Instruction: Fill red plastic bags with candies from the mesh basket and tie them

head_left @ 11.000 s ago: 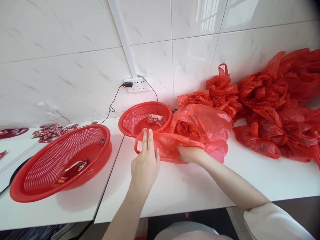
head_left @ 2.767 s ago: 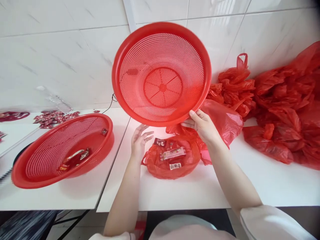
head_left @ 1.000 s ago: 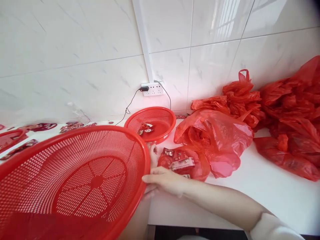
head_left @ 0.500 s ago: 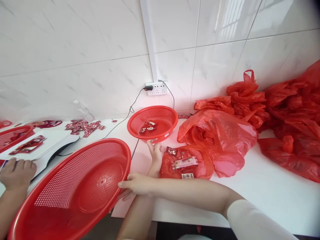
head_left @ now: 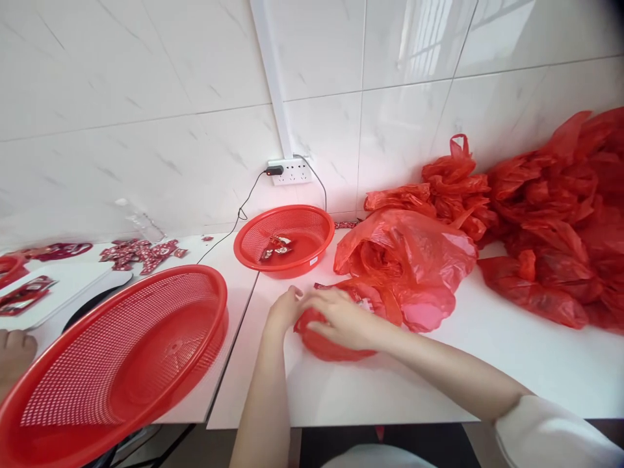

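Note:
Both my hands are on a small red plastic bag (head_left: 336, 348) lying on the white table (head_left: 439, 377). My right hand (head_left: 341, 318) covers its top with fingers curled over the plastic. My left hand (head_left: 285, 309) pinches the bag's left edge. The packets inside the bag are hidden by my hands. A large empty red mesh basket (head_left: 117, 364) rests at the left, overhanging the table's front edge.
A smaller red basket (head_left: 283, 239) with a few packets sits by the wall under a socket strip (head_left: 290, 171). Loose red bags (head_left: 536, 214) pile up on the right. Red packets (head_left: 141, 250) lie at far left. Another person's hand (head_left: 14, 354) shows at the left edge.
My right hand let go of the large basket, which now lies on the table, and moved right onto the small bag. My left hand closed on the bag's edge.

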Demonstrator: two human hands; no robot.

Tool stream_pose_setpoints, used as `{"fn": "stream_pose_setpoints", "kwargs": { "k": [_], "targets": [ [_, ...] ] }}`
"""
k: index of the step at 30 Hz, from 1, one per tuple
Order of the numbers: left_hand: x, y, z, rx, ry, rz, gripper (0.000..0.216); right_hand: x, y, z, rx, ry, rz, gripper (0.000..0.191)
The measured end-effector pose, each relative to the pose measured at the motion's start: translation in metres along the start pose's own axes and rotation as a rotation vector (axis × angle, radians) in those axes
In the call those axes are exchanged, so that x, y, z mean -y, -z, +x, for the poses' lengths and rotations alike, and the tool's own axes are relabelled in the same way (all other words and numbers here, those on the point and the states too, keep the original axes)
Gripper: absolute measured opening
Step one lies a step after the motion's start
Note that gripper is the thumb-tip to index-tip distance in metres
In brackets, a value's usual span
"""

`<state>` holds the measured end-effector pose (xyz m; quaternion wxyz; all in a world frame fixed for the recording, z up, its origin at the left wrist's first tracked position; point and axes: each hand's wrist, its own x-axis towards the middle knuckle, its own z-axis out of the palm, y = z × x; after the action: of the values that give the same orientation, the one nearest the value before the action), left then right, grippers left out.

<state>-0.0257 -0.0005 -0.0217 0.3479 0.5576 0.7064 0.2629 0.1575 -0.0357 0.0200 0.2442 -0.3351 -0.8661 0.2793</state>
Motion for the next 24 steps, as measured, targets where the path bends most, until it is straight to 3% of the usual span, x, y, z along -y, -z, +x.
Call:
{"fn": "stream_pose_setpoints", "kwargs": {
  "k": [2, 5, 11, 15, 19, 24],
  "targets": [
    [0.006, 0.005, -0.014, 0.087, 0.041, 0.237, 0.052, -0.022, 0.018, -0.013, -0.085, -0.146, -0.281, 0.036],
    [0.015, 0.003, -0.031, 0.166, 0.049, 0.321, 0.049, -0.051, 0.029, -0.012, -0.068, -0.263, -0.435, 0.031],
    [0.030, -0.013, -0.038, 0.020, -0.009, 0.181, 0.028, -0.072, -0.012, 0.025, 0.030, -0.246, -0.452, 0.025],
    [0.040, -0.015, -0.042, -0.054, 0.011, 0.087, 0.033, -0.082, -0.027, 0.041, 0.035, -0.279, -0.443, 0.023],
    [0.045, -0.013, -0.047, -0.077, 0.021, -0.097, 0.042, -0.080, -0.005, 0.039, -0.010, -0.269, -0.389, 0.032],
    [0.036, -0.012, -0.050, -0.125, -0.009, -0.307, 0.042, -0.058, 0.032, 0.012, 0.051, -0.069, -0.240, 0.037]
  ]
}}
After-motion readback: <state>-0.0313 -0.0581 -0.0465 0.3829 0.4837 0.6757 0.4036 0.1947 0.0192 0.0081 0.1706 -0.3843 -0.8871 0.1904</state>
